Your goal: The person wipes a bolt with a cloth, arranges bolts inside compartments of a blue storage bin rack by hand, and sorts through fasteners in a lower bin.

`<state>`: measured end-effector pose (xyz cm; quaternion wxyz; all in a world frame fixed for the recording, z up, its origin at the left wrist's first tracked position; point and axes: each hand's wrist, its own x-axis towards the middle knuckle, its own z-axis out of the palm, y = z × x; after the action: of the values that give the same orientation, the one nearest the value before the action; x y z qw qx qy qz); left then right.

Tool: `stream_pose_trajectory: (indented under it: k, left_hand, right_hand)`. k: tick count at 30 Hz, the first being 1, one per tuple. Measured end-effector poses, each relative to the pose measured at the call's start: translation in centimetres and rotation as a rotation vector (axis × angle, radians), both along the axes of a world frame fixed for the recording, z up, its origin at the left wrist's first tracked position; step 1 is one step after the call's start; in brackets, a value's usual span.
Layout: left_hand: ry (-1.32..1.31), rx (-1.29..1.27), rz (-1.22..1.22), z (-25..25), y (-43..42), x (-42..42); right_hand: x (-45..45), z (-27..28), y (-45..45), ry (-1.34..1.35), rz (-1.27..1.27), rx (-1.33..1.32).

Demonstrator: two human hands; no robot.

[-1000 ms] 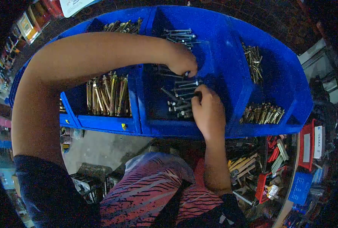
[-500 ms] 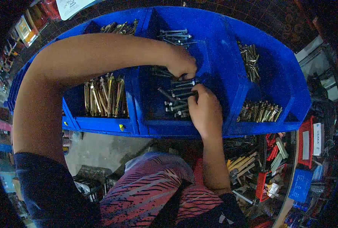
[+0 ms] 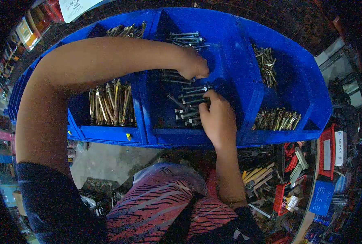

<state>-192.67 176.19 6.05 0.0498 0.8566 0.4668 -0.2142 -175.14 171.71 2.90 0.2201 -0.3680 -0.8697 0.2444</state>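
Steel hex bolts [image 3: 189,116] lie in a loose pile in the middle compartment of a blue bin [image 3: 168,136]. My right hand [image 3: 218,118] is at the right end of this pile, its thumb and forefinger closed around the end of a bolt [image 3: 195,101]. Above the pile, my left hand [image 3: 194,65] reaches across with its fingers curled down. Its fingertips are partly hidden, and whatever they hold cannot be made out. More bolts [image 3: 175,76] lie beneath the left hand, and thinner bolts [image 3: 187,38] lie behind it.
Long brass-coloured bolts [image 3: 111,101] fill the left compartment. Shorter fasteners [image 3: 276,120] sit in the right one, with more [image 3: 264,65] behind. Blue dividers separate the compartments. Below right are wooden-handled tools [image 3: 258,177] and a red basket [image 3: 326,152].
My left hand has drawn slightly up and away from the bolt pile, widening the gap to my right hand. The right hand stays at the bolts, and the view has shifted a little.
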Motion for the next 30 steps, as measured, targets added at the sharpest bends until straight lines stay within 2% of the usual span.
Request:
stream_pose_trajectory:
  k: [2,9,12,14,15,17,21,23,30]
  left_hand:
    - [0.071,-0.039,0.022,0.3,0.0,0.5]
    - [0.005,-0.062,0.14,0.7,0.4,2.2]
    - [-0.041,-0.201,0.149,-1.4,2.7,2.0]
    - [-0.166,-0.315,0.201,-1.8,3.1,2.0]
    - [-0.166,-0.314,0.199,-1.8,3.5,2.0]
    - [-0.044,-0.514,0.11,-0.8,3.6,2.6]
    - [-0.047,-0.494,0.208,-1.8,3.4,2.6]
    - [-0.176,-0.433,0.31,-3.0,3.4,2.3]
    - [-0.079,-0.556,0.26,-1.0,2.9,2.8]
  right_hand:
    - [0.0,0.3,-0.1,-0.004,-0.009,-0.019]
    - [-0.2,0.3,-0.2,-0.024,-0.013,0.002]
    - [-0.2,0.3,-0.2,0.001,-0.019,0.011]
    - [-0.2,0.6,-0.3,-0.017,-0.028,0.008]
    - [-0.1,0.5,-0.3,-0.017,-0.03,0.009]
    - [-0.1,0.3,-0.2,-0.005,-0.033,0.024]
    - [-0.1,0.9,-0.4,-0.023,-0.014,-0.027]
    - [-0.1,0.7,-0.3,-0.052,-0.027,-0.025]
    - [-0.1,0.8,-0.2,-0.043,-0.028,-0.059]
